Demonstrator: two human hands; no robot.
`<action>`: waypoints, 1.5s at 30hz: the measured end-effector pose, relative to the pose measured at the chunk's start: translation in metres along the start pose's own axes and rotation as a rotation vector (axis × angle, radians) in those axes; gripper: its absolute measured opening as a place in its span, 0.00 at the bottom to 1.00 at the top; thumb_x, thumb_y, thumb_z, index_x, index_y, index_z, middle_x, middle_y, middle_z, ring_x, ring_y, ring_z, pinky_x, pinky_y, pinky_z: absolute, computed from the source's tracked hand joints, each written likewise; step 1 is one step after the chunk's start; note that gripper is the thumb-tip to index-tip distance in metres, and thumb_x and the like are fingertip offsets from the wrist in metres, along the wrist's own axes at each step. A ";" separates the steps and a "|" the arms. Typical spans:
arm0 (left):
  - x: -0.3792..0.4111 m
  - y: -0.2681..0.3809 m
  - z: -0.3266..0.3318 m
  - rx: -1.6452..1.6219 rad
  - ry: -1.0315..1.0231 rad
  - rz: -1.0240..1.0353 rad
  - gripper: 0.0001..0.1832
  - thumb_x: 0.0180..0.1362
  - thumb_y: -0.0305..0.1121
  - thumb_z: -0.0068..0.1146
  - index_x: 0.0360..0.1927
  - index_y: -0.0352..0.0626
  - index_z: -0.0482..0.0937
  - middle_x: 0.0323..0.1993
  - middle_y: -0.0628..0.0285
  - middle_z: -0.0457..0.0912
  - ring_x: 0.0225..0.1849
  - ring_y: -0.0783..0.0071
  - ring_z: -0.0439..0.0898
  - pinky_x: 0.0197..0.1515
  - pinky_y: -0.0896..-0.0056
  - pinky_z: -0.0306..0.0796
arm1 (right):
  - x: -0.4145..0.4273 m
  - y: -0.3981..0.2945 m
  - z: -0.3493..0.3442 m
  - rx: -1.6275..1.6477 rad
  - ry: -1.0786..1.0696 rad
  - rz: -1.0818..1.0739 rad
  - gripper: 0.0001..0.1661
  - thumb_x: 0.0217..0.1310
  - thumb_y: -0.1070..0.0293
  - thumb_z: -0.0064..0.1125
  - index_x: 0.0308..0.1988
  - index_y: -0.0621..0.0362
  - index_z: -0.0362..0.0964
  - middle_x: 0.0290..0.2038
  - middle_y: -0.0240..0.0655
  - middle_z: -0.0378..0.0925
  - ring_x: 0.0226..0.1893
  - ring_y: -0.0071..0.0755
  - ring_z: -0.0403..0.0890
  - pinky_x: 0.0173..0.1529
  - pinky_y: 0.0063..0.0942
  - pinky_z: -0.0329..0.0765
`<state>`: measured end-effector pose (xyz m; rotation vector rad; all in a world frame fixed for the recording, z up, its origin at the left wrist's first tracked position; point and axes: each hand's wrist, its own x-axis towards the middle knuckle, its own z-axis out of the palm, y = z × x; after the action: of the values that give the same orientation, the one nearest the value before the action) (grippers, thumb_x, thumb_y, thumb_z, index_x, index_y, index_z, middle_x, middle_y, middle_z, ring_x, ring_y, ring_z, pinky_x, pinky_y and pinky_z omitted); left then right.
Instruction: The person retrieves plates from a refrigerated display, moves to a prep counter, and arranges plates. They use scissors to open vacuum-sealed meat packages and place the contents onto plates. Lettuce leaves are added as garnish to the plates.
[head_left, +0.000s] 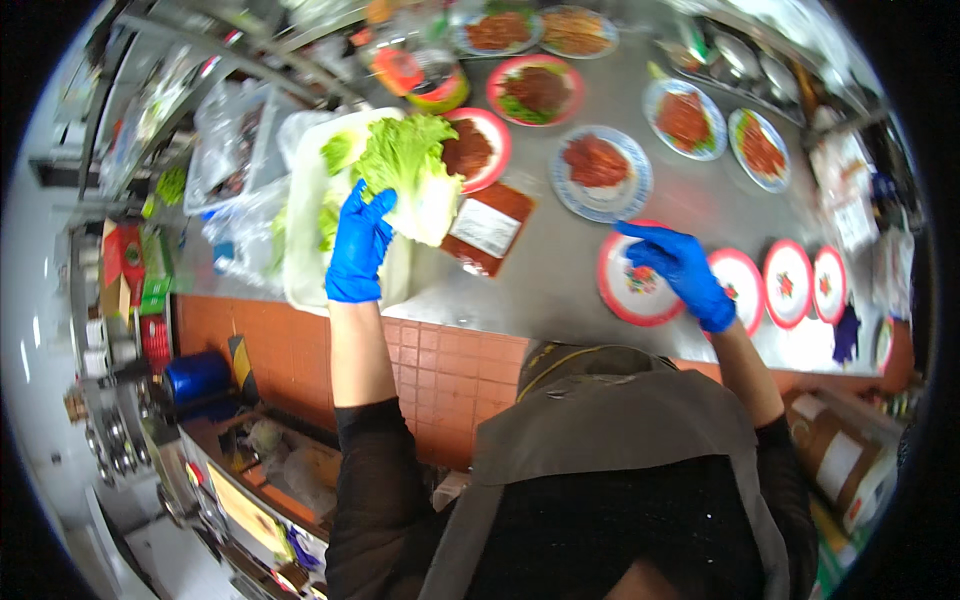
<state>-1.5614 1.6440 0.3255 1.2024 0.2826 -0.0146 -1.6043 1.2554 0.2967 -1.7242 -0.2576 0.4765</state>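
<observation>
My left hand (358, 244), in a blue glove, grips a green lettuce leaf (409, 169) by its pale base, over the right side of a white plastic tub (300, 225). More lettuce (339, 154) lies inside the tub. My gloved right hand (679, 270) is over the right part of a red-rimmed white plate with a flower print (626, 296); its fingers are apart and nothing shows in them. Whether it touches the plate, I cannot tell. Between my hands lies a sealed clear packet of reddish-brown food (514, 199) bearing a white label.
Several similar flowered plates (787, 285) line the steel table's (555, 277) right front. Farther back are a blue-patterned plate of red sliced meat (596, 161), a red-rimmed plate of meat on greens (536, 90) and other filled plates. A large jar (435, 79) stands behind the tub.
</observation>
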 end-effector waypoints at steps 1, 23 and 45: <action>-0.001 -0.021 0.002 -0.011 -0.116 0.003 0.20 0.50 0.21 0.51 0.49 0.39 0.69 0.41 0.62 0.76 0.38 0.75 0.77 0.35 0.79 0.73 | 0.000 -0.002 0.003 0.066 -0.056 -0.012 0.19 0.57 0.76 0.48 0.51 0.59 0.65 0.41 0.37 0.74 0.40 0.24 0.74 0.45 0.21 0.70; -0.116 -0.214 0.174 1.190 -0.662 0.396 0.21 0.50 0.32 0.50 0.50 0.42 0.69 0.49 0.50 0.69 0.50 0.52 0.69 0.50 0.60 0.64 | -0.028 0.158 -0.002 0.129 0.485 0.171 0.16 0.46 0.80 0.47 0.40 0.67 0.68 0.35 0.42 0.76 0.36 0.30 0.75 0.40 0.28 0.72; -0.079 -0.274 0.176 1.258 -0.523 0.667 0.16 0.49 0.28 0.45 0.44 0.40 0.71 0.39 0.48 0.73 0.40 0.52 0.73 0.43 0.58 0.67 | -0.028 0.131 0.012 -0.731 0.224 -0.133 0.25 0.54 0.72 0.41 0.55 0.57 0.60 0.53 0.47 0.63 0.54 0.49 0.64 0.57 0.34 0.61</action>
<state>-1.6455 1.3713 0.1493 2.4177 -0.7193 0.0859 -1.6460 1.2266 0.1720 -2.4304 -0.4145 0.0781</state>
